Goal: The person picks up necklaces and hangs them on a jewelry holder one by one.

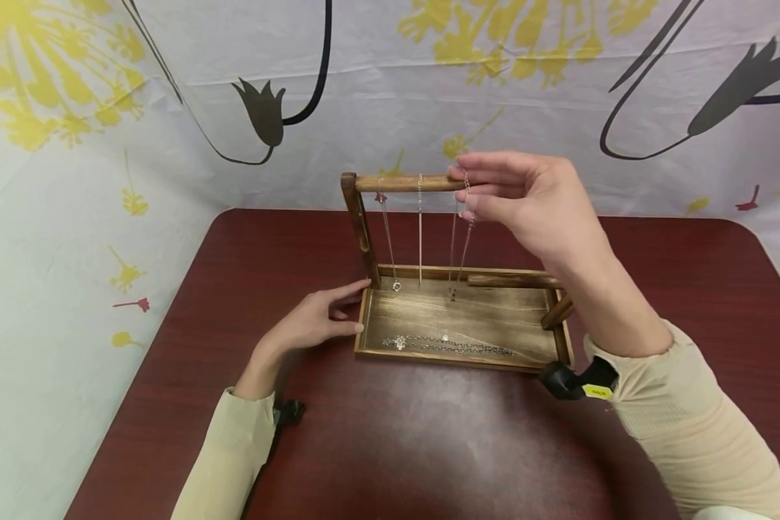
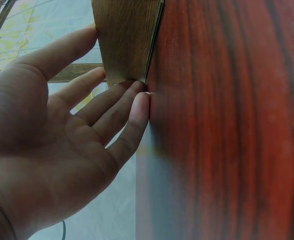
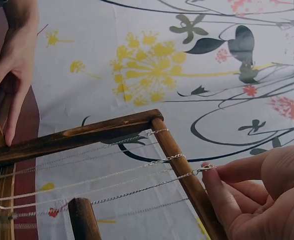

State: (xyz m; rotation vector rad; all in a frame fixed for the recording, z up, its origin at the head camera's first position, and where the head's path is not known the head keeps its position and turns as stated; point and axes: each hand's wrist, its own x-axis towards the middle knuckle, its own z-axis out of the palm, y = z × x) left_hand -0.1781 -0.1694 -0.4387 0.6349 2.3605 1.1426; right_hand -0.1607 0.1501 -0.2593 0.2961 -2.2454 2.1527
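My right hand (image 1: 539,206) is at the top bar of a wooden jewelry stand (image 1: 390,183). Its thumb and fingertips pinch the clasp end of a silver necklace (image 3: 137,192), whose chain hangs from the bar down toward the tray. My left hand (image 1: 308,318) rests with extended fingers against the left end of the stand's tray (image 2: 127,40). Left of the pinched necklace, a plain thin necklace (image 1: 419,235) and one with a small round pendant (image 1: 396,286) drape over the same bar.
A silver chain with a flower-like ornament (image 1: 399,343) lies along the tray's front. A lower wooden rod (image 1: 503,280) projects over the tray from the right. Under the stand is a dark red table (image 1: 429,433); a flower-printed cloth (image 1: 364,94) hangs behind it.
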